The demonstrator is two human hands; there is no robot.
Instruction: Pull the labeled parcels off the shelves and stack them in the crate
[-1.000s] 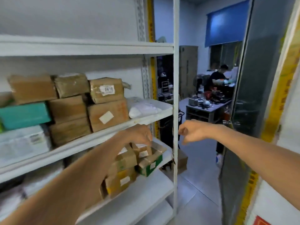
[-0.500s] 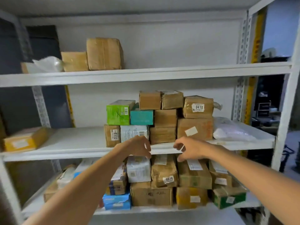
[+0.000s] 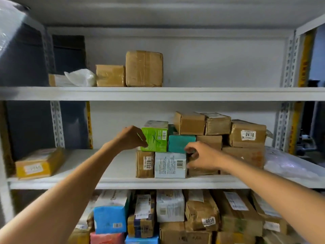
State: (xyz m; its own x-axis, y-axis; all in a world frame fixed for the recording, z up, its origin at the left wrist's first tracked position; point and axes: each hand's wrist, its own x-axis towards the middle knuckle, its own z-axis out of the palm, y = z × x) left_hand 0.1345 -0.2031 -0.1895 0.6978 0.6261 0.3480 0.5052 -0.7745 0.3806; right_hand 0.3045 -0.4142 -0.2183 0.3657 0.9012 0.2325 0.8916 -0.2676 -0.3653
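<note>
On the middle shelf (image 3: pixel 121 182) stands a cluster of parcels. My left hand (image 3: pixel 131 138) has curled fingers that pinch the lower left corner of the green parcel (image 3: pixel 155 136), which sits on the brown parcel labelled 0332 (image 3: pixel 145 164). My right hand (image 3: pixel 202 155) curls round the upper right edge of the white barcoded parcel (image 3: pixel 169 165), just below the teal parcel (image 3: pixel 181 143). A brown parcel labelled 0410 (image 3: pixel 248 134) tops the right side of the cluster. The crate is out of view.
A yellow parcel (image 3: pixel 38 164) lies at the left of the middle shelf and a clear plastic bag (image 3: pixel 288 166) at its right. Brown boxes (image 3: pixel 144 68) sit on the top shelf. The lower shelf is packed with several parcels, one labelled 0038 (image 3: pixel 209 221).
My view swung left from the aisle to face the shelves and moved closer. Both hands rose from the middle shelf's front edge to the green and white parcels.
</note>
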